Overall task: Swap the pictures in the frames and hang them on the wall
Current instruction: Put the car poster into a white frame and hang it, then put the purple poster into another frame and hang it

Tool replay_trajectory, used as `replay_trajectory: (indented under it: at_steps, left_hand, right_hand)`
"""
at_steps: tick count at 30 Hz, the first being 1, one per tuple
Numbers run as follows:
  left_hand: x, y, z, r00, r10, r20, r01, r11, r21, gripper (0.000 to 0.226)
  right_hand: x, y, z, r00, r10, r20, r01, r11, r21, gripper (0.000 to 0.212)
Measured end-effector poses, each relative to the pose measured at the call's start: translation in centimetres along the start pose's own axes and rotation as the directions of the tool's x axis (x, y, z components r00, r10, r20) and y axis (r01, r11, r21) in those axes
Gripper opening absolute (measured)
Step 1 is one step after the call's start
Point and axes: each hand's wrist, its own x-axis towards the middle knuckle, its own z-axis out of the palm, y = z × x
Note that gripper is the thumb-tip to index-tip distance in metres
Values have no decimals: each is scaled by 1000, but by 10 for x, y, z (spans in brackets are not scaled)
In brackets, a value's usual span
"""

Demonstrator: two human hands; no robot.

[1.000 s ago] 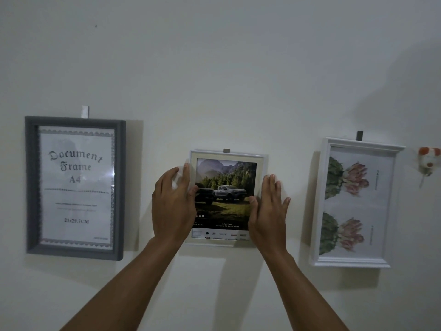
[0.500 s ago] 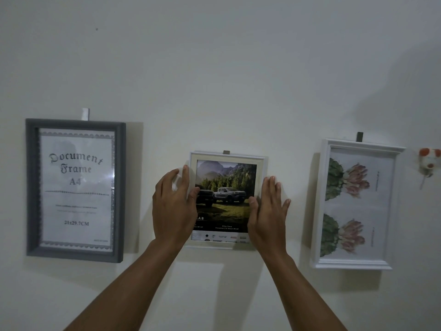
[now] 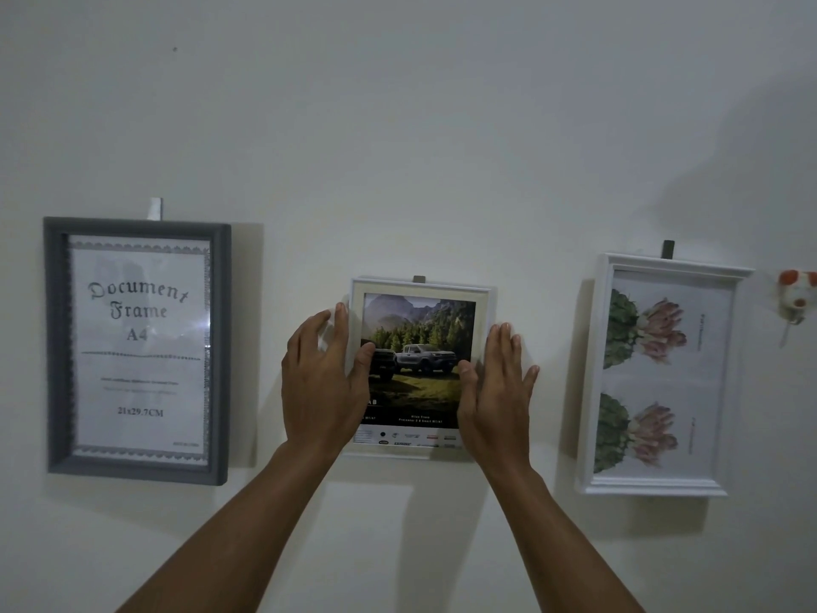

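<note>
While both hands are raised to a pale wall [image 3: 398,126], the head view shows a small frame [image 3: 420,287] hanging between them from a hook [image 3: 419,279] at its top edge. The small frame holds a picture [image 3: 424,342] of two trucks before forest and mountains.

The left hand [image 3: 325,382] lies against the frame's left side. Its forefinger runs straight up along the edge, its thumb rests on the front of the picture, and its other fingers are loosely spread on the wall.

The right hand [image 3: 495,391] lies flat over the right side, fingers straight and pointing up, thumb on the front. The two hands are apart with the frame between them, pressing it and not curled round it.

A grey frame [image 3: 55,347] with a printed document sheet hangs well to the left. A white frame [image 3: 594,373] with two flower prints hangs well to the right.

Compared with half a second ago, almost nothing differs. The small frame hangs in the same place and both hands stay at its sides in the same pose.
</note>
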Motion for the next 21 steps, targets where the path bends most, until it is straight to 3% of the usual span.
replay_trajectory:
  at_steps: [7,13,21]
  left_hand:
    - [-1,2,-4,1000,13,12,-13,1000,-19,64]
    - [-8,13,-19,1000,-15,-3,14,989,-145,62]
    - [-29,52,-47,989,146,9,-133,925,-357,44]
  right_hand:
    - [-1,-1,-5,1000,-4,8,4,1000,8,66]
    - [-4,-7,-26,1000,2,-9,-2,1000,26,61]
    - [-23,-26,-83,1000,14,3,-14,994,-107,54]
